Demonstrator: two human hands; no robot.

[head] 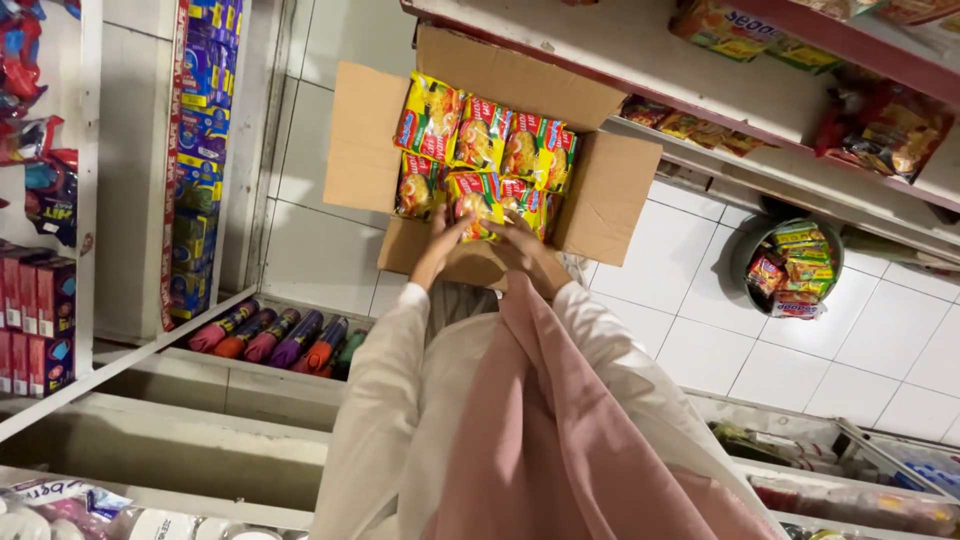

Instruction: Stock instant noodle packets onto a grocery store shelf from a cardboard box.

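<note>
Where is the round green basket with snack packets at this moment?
In the head view, the green basket stands on the white tiled floor at the right, under the lowest shelf, to the right of the open cardboard box.

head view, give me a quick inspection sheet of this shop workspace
surface: white tiled floor, cardboard box standing open on it
job's things: noodle packets in yellow and red, packed upright in rows in the box
clutter: green basket of packets on the floor at right
grips: left hand and right hand both on the front packets; closure cannot be told
cables: nothing seen
surroundings: shelves with goods, a row of coloured bottles on a low shelf
</note>
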